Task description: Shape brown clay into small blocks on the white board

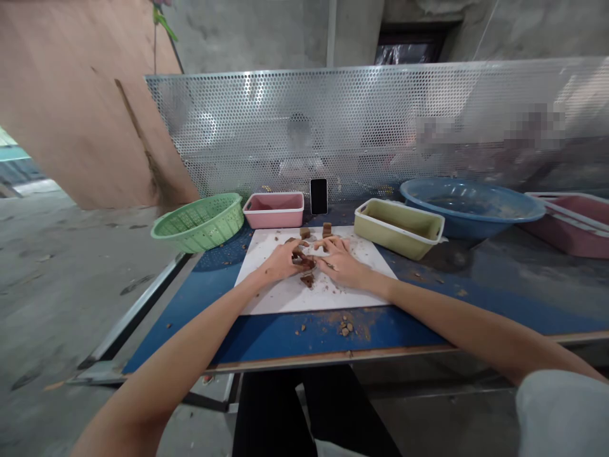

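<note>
A white board lies on the blue tabletop, scattered with brown crumbs. Over its middle, my left hand curls its fingers and thumb around a crumbly brown lump that looks like dried clay or earth. From the other side my right hand bends over the same lump, its thumb touching it and its fingers arched forward. Part of the lump is hidden by the fingers. A loose dark brown piece lies just below the hands. Beyond the fingertips are two brown blocks, one at the right and one at the left.
Along the back stand a green basket, a pink bin, a phone propped upright, a yellow-green bin, a blue basin and another pink bin. A perforated metal panel rises behind. Crumbs lie near the front edge.
</note>
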{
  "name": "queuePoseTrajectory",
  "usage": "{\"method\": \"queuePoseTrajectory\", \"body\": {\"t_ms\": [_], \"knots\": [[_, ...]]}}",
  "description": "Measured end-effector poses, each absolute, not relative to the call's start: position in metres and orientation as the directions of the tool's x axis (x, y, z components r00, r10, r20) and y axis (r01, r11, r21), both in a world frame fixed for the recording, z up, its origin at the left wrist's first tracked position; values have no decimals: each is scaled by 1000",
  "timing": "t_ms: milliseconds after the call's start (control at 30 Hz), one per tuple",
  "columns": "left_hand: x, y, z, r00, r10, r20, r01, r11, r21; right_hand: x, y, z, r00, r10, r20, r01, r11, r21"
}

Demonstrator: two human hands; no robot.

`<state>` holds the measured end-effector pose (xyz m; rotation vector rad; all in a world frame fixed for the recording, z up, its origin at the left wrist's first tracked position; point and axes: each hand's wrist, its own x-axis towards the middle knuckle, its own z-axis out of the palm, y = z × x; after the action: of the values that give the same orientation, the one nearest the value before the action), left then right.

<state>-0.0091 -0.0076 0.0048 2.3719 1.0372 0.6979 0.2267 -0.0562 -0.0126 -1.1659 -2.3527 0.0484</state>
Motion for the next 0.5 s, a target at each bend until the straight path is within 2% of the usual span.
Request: {"method": "queuePoseTrajectory", "body": {"t_ms": [67,267,500], "knots": [[-9,-8,5,589,762,268,532,-616,582,227,-57,-12,-476,761,440,748,614,-253],[-9,-9,6,589,763,265,529,-612,588,227,-57,-11,-568,728,384,703,672,-233],[-7,-4,-2,584,767,266,564,-618,547,228,-55,-15,-354,788,503,796,537,-281]]}}
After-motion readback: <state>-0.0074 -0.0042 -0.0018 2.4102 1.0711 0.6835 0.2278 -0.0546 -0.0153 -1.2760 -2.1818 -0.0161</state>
